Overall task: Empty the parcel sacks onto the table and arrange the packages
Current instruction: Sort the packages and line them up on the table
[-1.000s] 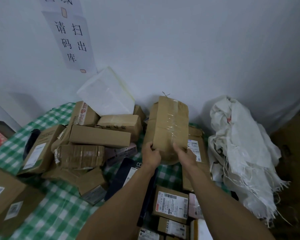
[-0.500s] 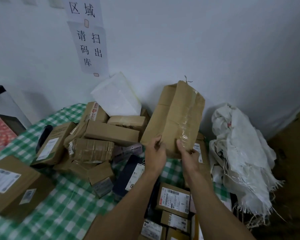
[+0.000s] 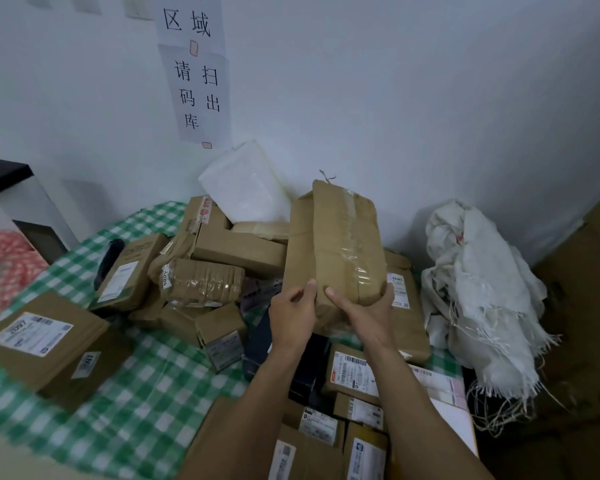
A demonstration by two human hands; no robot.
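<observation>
Both hands, left hand (image 3: 293, 315) and right hand (image 3: 368, 315), grip a taped brown paper parcel (image 3: 336, 251) upright, fingers clamped round its lower end, near the worktop's (image 3: 146, 403) far edge.

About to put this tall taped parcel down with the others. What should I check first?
1. Grip: left hand and right hand both hold the tall taped parcel by its lower end: ok.
2. Attitude: parcel roughly upright: ok.
3. Landing spot: bare green checked cloth at front left: ok.
4. Label readable: none on the side in view: not ok.
5. Emptying: the white sack lies crumpled at right, inside hidden: cannot tell.
</observation>
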